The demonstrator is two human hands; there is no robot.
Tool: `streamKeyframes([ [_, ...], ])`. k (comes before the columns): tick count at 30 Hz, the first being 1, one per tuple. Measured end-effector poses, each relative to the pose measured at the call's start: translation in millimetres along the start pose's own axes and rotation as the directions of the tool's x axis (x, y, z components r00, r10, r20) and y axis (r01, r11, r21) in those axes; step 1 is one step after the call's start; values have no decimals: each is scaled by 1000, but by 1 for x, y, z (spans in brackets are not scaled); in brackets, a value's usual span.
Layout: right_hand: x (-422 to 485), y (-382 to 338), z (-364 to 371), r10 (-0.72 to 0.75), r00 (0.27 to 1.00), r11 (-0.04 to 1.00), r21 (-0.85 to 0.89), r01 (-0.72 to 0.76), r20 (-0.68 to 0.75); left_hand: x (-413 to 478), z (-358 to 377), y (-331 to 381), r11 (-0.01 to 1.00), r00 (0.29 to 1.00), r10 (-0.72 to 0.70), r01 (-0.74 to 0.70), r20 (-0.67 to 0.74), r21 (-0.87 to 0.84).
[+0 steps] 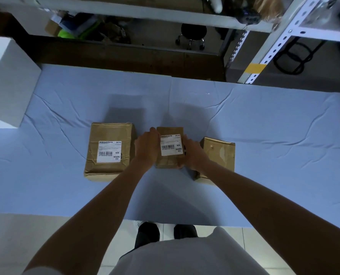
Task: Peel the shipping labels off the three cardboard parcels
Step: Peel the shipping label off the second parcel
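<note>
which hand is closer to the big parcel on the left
Left. The left hand grips the middle parcel's left edge, just beside the big parcel; the right hand holds its right edge, farther off.

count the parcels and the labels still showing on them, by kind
cardboard parcels: 3 - left parcel, middle parcel, right parcel
white shipping labels in view: 2 - left label, middle label
total: 5

One wide-angle view, worn on the head, looks steeply down and forward over the desk (65, 185). The desk's near edge crosses low in the picture, with shoes (148, 231) below it, and shelving (264, 48) bends along the top. The middle parcel (168, 162) sits centred, near enough to read the large print on its label (171, 145).
</note>
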State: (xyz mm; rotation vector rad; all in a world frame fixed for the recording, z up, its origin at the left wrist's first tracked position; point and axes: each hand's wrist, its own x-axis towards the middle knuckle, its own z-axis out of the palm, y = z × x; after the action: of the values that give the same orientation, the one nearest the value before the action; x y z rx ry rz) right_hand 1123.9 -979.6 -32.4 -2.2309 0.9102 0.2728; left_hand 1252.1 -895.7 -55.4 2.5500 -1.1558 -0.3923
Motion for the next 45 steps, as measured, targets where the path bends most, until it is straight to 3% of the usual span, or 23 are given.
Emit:
streamKeyframes([
  [7,0,0,1,32,999,999,16,-32,-2,1,-3,-6,998,1000,24,-23,15,-51],
  [20,-1,0,0,20,1000,1000,8,-20,-16,-8,11,-10,913,993,-57,9,-105,-409],
  [29,4,3,5,56,998,998,-5,-56,-1,-3,18,-15,895,992,-85,33,-98,-445],
  [38,6,4,7,37,999,999,-12,-37,-21,-3,16,-14,924,988,-122,78,-96,-375],
  [45,5,5,8,35,999,997,67,-32,-41,-5,15,-18,826,986,-143,70,-88,-560],
])
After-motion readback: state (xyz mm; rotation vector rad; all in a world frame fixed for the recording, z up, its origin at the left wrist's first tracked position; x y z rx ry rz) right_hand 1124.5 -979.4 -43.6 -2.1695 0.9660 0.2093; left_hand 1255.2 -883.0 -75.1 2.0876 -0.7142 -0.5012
